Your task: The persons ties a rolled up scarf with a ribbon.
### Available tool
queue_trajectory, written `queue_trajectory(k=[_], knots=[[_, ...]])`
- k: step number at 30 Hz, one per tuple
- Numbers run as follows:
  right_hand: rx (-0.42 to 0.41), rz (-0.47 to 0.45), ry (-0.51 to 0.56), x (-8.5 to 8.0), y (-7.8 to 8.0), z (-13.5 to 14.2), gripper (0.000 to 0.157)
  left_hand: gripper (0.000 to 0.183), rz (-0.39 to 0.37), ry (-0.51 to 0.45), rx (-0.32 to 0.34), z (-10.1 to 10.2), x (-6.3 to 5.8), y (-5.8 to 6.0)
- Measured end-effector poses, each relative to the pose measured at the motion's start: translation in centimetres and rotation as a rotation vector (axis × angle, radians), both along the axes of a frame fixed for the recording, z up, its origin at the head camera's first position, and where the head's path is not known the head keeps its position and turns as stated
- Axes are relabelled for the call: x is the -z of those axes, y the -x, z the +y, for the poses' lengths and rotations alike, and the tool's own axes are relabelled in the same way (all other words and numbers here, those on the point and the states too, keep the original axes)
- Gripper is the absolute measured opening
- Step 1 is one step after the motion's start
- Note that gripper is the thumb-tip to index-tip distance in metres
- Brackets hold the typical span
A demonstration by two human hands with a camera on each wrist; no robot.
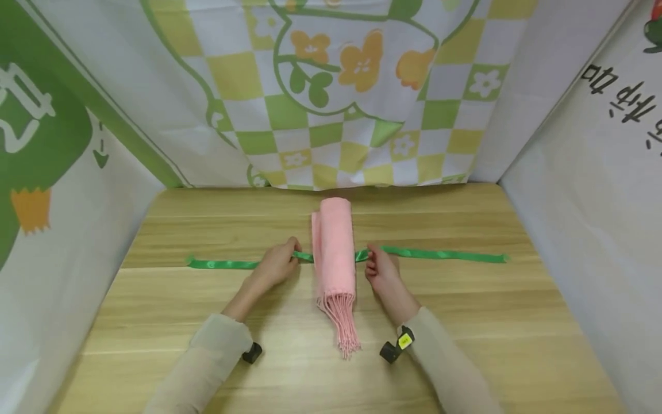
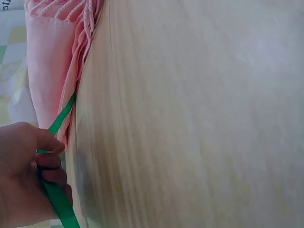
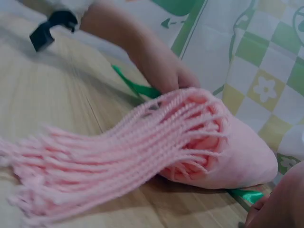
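A pink scarf [image 1: 337, 247], rolled into a long bundle, lies on the wooden table with its fringe [image 1: 346, 328] towards me. Beneath the roll runs a green ribbon [image 1: 445, 254], stretching out to both sides. On the left of the scarf, my left hand [image 1: 276, 265] pinches the ribbon close to the roll; the left wrist view shows the ribbon [image 2: 61, 202] passing through the curled fingers. My right hand [image 1: 381, 269] pinches the ribbon just right of the scarf. At the edge of the right wrist view, that hand [image 3: 280, 204] is partly cut off beside the ribbon [image 3: 248, 195].
The wooden table [image 1: 155, 322] meets a hanging checked cloth [image 1: 331, 138] at the back. Printed white panels rise on the left [image 1: 67, 230] and right [image 1: 595, 201]. Black camera mounts sit on both wrists, near the beige sleeves [image 1: 207, 356].
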State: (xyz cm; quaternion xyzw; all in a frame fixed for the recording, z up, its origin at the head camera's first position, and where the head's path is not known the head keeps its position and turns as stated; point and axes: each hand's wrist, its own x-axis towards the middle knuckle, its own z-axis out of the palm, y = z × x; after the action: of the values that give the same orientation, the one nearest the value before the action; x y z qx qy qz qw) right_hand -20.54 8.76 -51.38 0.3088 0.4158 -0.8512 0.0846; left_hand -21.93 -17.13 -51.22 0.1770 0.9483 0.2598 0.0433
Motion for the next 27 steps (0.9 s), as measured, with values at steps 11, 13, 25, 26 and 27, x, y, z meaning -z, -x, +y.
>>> queue_trajectory(k=[11,13,25,26,27], knots=[[-0.057,0.111,-0.308,-0.5,0.0,0.1,0.036,0.033,0.068,-0.099,-0.413,1.0,-1.2,-1.9],[-0.074,0.153,-0.319,-0.7,0.0,0.0,0.037,0.029,0.047,-0.132,-0.439,1.1,-1.5,-2.1],[-0.097,0.185,-0.144,-0.8,0.0,0.0,0.037,0.044,-0.217,-0.573,-0.306,2.4,-0.1,-2.5],[-0.099,0.185,-0.129,-0.7,0.0,0.0,0.038,0.043,-0.223,-0.635,-0.287,2.6,0.0,-2.5],[-0.101,0.185,-0.115,-0.7,-0.1,0.0,0.039,0.043,-0.224,-0.694,-0.278,2.8,0.1,-2.4]])
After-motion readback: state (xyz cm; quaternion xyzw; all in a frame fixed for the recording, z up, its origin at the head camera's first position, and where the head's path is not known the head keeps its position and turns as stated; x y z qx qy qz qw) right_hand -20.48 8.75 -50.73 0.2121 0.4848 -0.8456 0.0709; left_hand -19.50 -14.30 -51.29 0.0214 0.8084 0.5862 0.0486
